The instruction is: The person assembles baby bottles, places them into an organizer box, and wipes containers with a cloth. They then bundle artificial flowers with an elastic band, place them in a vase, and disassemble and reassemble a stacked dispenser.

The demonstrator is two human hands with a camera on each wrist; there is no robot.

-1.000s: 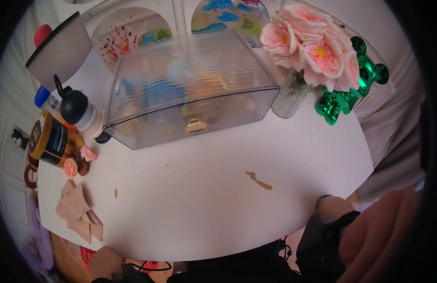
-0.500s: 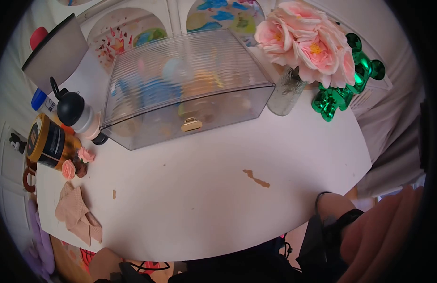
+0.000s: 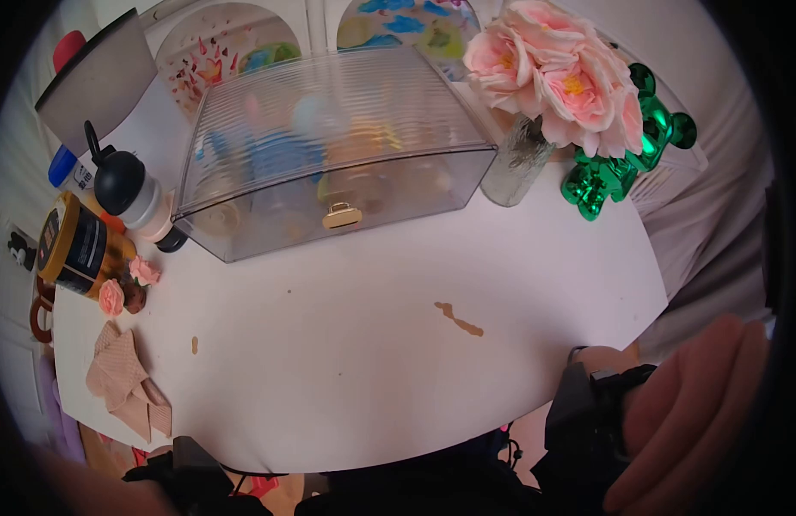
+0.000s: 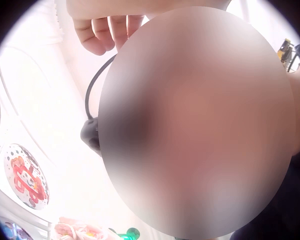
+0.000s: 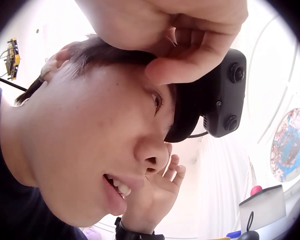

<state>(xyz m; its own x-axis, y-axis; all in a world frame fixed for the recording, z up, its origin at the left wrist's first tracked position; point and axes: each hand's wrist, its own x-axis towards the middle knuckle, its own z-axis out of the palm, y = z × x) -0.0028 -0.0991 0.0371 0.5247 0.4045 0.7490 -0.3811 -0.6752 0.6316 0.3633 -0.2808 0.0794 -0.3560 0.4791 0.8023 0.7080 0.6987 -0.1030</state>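
Note:
In the head view my right hand (image 3: 694, 413) is raised at the right edge, its fingers fairly straight and empty. Seen from the right wrist, this hand comes down from the top beside the forehead, fingers loosely bent, near a black head-worn camera (image 5: 225, 100). My left hand (image 3: 92, 490) is a blur at the lower left corner, with a black wrist mount (image 3: 183, 477) behind it. Loosely bent, empty fingers (image 4: 117, 32) of this hand show in the left wrist view. Below both hands lies the white table (image 3: 363, 335).
A clear ribbed box (image 3: 329, 172) with a gold latch stands on the table. Pink flowers (image 3: 570, 86) in a glass vase and a shiny green figure (image 3: 604, 181) are right of it. At left are a black-topped bottle (image 3: 122, 185), a gold-lidded jar (image 3: 84, 249) and a beige cloth (image 3: 127, 383).
My left hand has come up into the lower left corner of the head view. The right hand has risen slightly. The table scene has shifted a little left and up in view.

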